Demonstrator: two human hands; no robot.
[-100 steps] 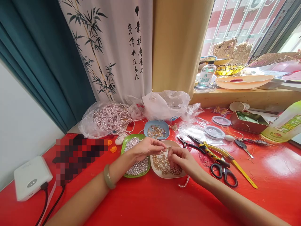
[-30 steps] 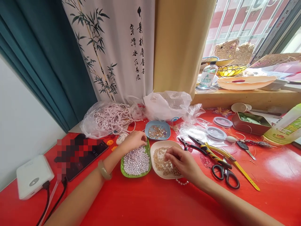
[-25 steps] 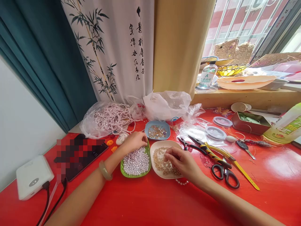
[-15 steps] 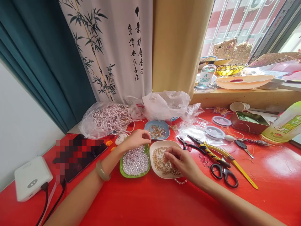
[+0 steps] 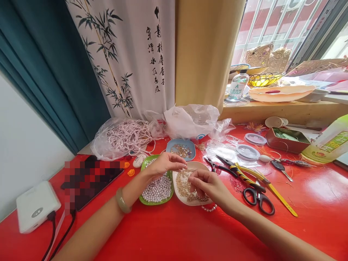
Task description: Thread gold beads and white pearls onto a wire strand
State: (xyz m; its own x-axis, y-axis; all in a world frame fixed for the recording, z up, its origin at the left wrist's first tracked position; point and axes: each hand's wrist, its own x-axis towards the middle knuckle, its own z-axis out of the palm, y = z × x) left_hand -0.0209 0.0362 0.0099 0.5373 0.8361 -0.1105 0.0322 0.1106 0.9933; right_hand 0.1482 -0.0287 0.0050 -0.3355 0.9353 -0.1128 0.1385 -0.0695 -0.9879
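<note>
Red table [image 5: 174, 235], teal curtain [image 5: 54, 72], barred window [image 5: 272, 25], daylight.

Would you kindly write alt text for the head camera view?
Two bare hands meet over small dishes on a red table: the left hand above a green dish of white pearls, the right hand over a white dish of gold beads. Scissors and pliers lie to the right.

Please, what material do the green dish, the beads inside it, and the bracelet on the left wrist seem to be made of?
The green dish looks like glossy moulded plastic: bright flat colour, smooth rim. The beads look like imitation pearls, plastic or glass, with an even pinkish-white pearly sheen. The bracelet looks like pale green jade or similar stone, smooth and slightly translucent; it could be glass.
</note>
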